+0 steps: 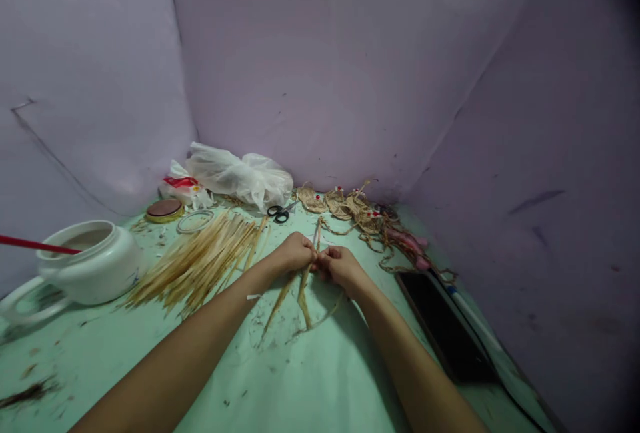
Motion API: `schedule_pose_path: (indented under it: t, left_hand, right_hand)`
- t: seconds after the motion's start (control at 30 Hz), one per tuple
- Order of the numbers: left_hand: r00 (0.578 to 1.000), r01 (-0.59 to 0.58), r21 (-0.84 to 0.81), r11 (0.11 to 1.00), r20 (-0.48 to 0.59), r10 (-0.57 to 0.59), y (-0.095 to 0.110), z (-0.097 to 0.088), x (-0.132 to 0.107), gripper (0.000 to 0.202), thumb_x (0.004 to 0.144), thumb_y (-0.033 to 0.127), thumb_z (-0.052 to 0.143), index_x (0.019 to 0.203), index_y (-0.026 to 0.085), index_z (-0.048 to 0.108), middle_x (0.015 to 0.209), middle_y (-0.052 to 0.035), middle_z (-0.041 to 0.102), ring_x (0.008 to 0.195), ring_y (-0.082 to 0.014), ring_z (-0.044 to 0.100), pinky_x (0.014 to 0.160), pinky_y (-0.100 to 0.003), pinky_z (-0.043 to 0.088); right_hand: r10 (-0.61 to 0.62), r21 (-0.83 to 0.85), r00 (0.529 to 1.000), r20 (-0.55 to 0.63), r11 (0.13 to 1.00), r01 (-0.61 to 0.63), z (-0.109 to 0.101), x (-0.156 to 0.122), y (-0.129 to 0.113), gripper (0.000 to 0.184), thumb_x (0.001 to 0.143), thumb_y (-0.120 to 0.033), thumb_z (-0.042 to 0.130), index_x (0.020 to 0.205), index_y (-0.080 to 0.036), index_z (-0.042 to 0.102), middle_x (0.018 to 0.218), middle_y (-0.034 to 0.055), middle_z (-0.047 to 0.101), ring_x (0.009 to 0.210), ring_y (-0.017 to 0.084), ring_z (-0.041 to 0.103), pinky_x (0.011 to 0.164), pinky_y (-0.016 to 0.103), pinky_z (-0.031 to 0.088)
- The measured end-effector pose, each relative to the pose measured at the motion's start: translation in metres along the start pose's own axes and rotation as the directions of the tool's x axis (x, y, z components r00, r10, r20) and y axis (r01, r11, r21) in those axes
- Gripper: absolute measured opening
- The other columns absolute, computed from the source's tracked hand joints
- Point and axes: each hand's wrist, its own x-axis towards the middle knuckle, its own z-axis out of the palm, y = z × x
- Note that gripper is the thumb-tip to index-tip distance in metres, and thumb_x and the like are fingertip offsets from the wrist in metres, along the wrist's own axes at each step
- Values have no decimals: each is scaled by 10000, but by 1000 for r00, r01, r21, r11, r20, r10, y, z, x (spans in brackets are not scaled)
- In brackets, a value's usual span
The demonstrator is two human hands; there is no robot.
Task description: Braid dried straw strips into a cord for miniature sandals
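My left hand [299,252] and my right hand [341,266] meet over the middle of the table, fingers closed on a thin length of dried plant strips [303,298]. Loose strip ends hang down toward me, and a narrow twisted or braided part rises above my fingers. The exact grip of the fingertips is too small to make out. Left of my hands lies a bundle of flat straw-coloured strips [203,260]. Black-handled scissors [281,214] rest just beyond my left hand.
A white pot [107,266] with a red stick stands at left. Behind are a plastic bag [245,176], a round tin [164,210] and a ring [195,221]. Woven pieces with red beads [340,204] and braided cord lie back right. A phone [445,326] and cable lie at right.
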Motion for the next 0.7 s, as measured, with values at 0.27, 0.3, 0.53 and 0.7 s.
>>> schedule_pose_path:
  t: [0.27,0.3,0.53,0.7]
  left_hand:
    - [999,38,-67,997,-28,-40,1,2,-2,81,501,79,441,469,117,505,335,70,324,336,-34,224,369,-180,163]
    - [999,32,-59,998,-26,-33,2,2,-2,80,501,78,441,469,118,503,339,69,329,338,-33,226,370,-179,172]
    - [998,62,305,950,14,-69,16,-17,-6,97,472,76,481,465,91,576,357,9,434,365,-81,371,400,-198,259]
    - [979,198,533,823,-141,-144,38,-1,-24,225,542,215,566,712,94,648,542,-62,571,593,-176,550,519,-221,369]
  right_hand:
    - [107,216,983,148,967,-138,-2,-3,-1,125,620,-180,442,521,-178,367,379,-87,271,302,30,162,345,207,62]
    - [96,211,987,131,970,-122,-2,-2,-1,147,616,-185,449,508,-181,350,374,-90,254,306,29,158,348,209,66]
    - [20,100,998,67,995,-27,-2,2,4,176,595,-217,502,480,-171,377,357,-85,280,333,31,188,372,216,96]
    - [0,107,1000,-23,994,3,1,2,8,68,565,-187,473,510,-148,470,350,-71,360,332,41,254,369,201,144]
